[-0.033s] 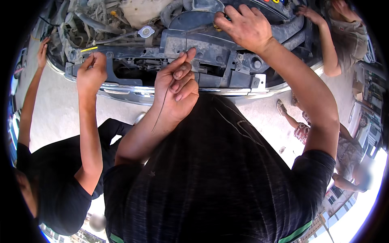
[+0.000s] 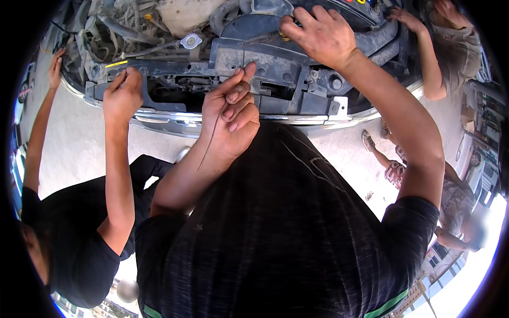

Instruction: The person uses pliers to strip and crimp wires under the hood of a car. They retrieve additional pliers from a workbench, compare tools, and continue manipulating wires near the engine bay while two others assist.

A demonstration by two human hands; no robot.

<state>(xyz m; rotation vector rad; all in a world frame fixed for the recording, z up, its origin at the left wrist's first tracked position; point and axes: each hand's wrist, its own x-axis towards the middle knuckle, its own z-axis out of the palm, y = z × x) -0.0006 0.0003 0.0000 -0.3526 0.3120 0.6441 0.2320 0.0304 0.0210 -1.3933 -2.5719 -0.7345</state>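
My left hand (image 2: 232,112), palm turned up, pinches a thin dark wire (image 2: 210,139) between thumb and forefinger. One end of the wire trails down over my wrist; the other rises toward the tip of a dark, slender-jawed pair of pliers (image 2: 261,39). Those pliers are in my right hand (image 2: 323,40), whose fingers curl around the mostly hidden handles. Both hands are over the front panel (image 2: 228,57) of a car's open engine bay. Whether the jaws bite the wire is too small to tell.
A silver radiator cap (image 2: 191,41) sits left of the pliers. At my left, a co-worker's closed hand (image 2: 123,98) is above the panel. Another person's hand (image 2: 407,19) rests at the bay's right side. The chrome-edged bumper (image 2: 297,120) runs across in front of me.
The co-worker's closed hand on the left has shifted slightly to the right. My own hands, the wire and the pliers look nearly unmoved.
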